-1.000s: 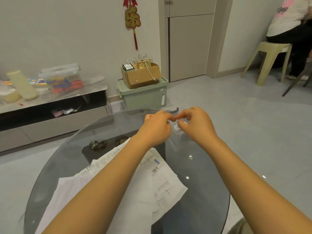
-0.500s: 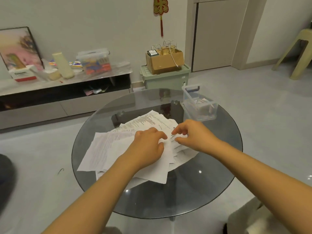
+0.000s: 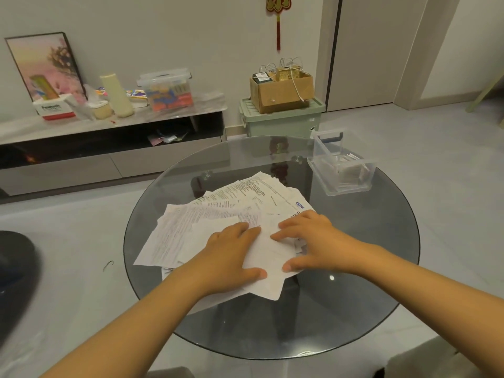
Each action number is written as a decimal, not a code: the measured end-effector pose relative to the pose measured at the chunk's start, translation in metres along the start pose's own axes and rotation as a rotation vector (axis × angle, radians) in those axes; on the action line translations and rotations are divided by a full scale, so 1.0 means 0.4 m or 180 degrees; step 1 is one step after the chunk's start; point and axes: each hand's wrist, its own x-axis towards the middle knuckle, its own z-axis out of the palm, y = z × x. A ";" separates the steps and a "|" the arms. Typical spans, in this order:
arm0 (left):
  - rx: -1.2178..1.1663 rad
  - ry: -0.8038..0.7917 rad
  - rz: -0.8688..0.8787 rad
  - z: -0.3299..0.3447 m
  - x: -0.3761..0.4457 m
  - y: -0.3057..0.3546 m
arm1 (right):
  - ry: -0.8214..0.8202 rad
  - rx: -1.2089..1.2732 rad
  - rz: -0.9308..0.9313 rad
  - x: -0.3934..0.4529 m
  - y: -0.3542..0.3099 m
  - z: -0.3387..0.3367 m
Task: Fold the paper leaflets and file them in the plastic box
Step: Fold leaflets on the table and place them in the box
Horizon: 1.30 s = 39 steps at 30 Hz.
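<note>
Your left hand (image 3: 231, 257) and right hand (image 3: 313, 241) lie flat, fingers (image 3: 283, 236) straight, on a loose pile of leaflets (image 3: 218, 214) spread over the round glass table (image 3: 368, 268). One sheet sits between your hands. The clear plastic box (image 3: 341, 165) stands at the table's far right edge, well apart from the pile, with folded papers inside. Behind it, a cardboard box (image 3: 281, 91) rests on a green bin (image 3: 281, 121).

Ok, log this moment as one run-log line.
left hand: flat on leaflets | right hand: flat on leaflets | plastic box: far right of table, holds folded leaflets | next: pick sheet
</note>
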 end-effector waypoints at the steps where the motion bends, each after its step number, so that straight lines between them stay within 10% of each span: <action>1: -0.0087 0.0042 0.0027 0.001 0.001 -0.003 | 0.0001 -0.0058 -0.0012 0.002 0.000 0.002; 16: -0.0559 0.0962 0.0459 0.017 0.007 -0.021 | 0.0644 0.1855 0.0926 0.011 -0.012 -0.027; 25: -0.1059 0.3035 0.0645 -0.048 0.019 0.005 | 0.2248 0.2062 -0.0045 -0.043 -0.065 -0.097; 39: -0.1712 0.2524 0.0801 -0.053 -0.006 -0.010 | 0.2283 0.0774 -0.1154 -0.059 -0.042 -0.109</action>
